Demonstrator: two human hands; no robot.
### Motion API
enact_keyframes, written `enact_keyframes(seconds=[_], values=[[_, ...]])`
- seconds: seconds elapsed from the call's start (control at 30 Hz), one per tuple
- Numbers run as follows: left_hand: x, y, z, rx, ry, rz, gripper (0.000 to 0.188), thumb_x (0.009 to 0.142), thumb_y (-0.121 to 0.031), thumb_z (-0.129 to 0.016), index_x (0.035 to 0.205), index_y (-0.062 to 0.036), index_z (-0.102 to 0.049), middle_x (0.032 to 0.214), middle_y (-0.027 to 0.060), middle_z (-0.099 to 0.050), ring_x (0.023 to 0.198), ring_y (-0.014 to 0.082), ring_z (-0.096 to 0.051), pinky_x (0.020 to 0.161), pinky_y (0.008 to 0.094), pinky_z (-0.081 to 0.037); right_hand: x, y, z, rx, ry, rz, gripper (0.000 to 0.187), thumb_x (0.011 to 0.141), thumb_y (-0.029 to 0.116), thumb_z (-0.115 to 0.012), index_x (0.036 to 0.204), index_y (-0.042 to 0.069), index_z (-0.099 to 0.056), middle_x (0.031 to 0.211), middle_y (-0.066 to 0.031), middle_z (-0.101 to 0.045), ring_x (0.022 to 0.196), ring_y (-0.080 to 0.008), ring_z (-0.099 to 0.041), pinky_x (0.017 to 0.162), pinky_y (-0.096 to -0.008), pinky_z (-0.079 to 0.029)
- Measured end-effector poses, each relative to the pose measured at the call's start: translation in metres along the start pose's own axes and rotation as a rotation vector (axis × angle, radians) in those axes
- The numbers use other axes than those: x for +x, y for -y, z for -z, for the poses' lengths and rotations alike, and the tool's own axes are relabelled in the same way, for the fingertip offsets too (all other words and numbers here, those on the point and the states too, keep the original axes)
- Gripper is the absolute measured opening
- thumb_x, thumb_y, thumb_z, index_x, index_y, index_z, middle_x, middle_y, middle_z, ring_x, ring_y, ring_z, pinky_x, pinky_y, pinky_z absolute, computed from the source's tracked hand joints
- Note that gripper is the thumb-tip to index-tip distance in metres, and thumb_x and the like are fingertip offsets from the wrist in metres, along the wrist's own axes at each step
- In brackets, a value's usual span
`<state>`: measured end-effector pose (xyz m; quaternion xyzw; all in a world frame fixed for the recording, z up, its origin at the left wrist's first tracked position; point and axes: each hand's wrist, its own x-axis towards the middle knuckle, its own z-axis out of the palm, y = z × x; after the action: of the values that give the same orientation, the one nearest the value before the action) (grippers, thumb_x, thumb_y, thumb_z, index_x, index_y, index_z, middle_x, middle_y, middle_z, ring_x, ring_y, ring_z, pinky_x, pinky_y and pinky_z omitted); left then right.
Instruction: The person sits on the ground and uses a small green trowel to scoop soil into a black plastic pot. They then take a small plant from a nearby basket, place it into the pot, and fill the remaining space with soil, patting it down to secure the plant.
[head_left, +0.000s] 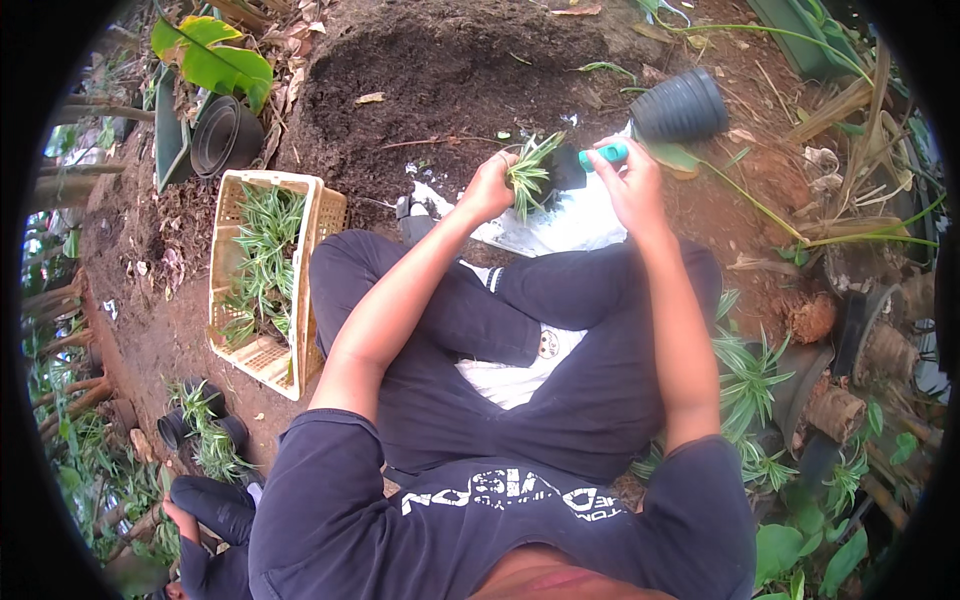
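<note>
My left hand is closed around a small spider plant with green and pale striped leaves. Against the plant's right side is a small black pot or bag, tipped sideways. My right hand pinches a short teal handle-like piece right beside the black shape. Whether the teal piece joins something behind the black shape I cannot tell. Below both hands, a white sheet or sack lies on the soil in front of my crossed legs.
A yellow plastic crate of spider plants stands at my left. A stack of black pots lies beyond my right hand, near a dark soil heap. Potted plants crowd the right. Another person sits at lower left.
</note>
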<state>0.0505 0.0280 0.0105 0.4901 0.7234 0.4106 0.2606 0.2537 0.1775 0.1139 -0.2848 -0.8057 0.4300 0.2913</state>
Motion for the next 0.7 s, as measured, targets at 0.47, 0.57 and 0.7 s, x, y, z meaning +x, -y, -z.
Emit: enact_keyframes(seconds=[0.47,0.57,0.7], values=[[-0.007,0.006,0.005,0.167,-0.2,-0.076,0.019,0.081,-0.01,-0.079,0.097,-0.0021,-0.075,0.094,0.0155,-0.066,0.088,0.0339,-0.067,0.08,0.0434,-0.054,0.002,0.007,-0.02,0.006,0.021,0.145,0.023,0.094,0.01,-0.074,0.111,0.0,-0.064,0.102,-0.0137,-0.066,0.09,-0.0278,-0.069,0.075,-0.0371,-0.055],[-0.01,0.004,0.002,0.137,-0.225,-0.086,0.015,0.08,-0.006,-0.078,0.094,-0.001,-0.074,0.093,0.0161,-0.065,0.089,0.0344,-0.067,0.079,0.0439,-0.054,0.005,0.008,-0.022,0.001,0.029,0.144,0.022,0.094,0.009,-0.074,0.111,0.001,-0.064,0.102,-0.0143,-0.065,0.089,-0.0283,-0.068,0.075,-0.0369,-0.054],[-0.017,-0.005,-0.002,0.158,-0.259,-0.112,0.016,0.078,-0.001,-0.075,0.093,-0.001,-0.072,0.094,0.0155,-0.063,0.09,0.0362,-0.066,0.078,0.0457,-0.053,0.007,0.005,-0.028,0.008,0.041,0.156,0.021,0.093,0.007,-0.073,0.111,0.001,-0.063,0.103,-0.0143,-0.066,0.087,-0.0291,-0.068,0.077,-0.0369,-0.053]])
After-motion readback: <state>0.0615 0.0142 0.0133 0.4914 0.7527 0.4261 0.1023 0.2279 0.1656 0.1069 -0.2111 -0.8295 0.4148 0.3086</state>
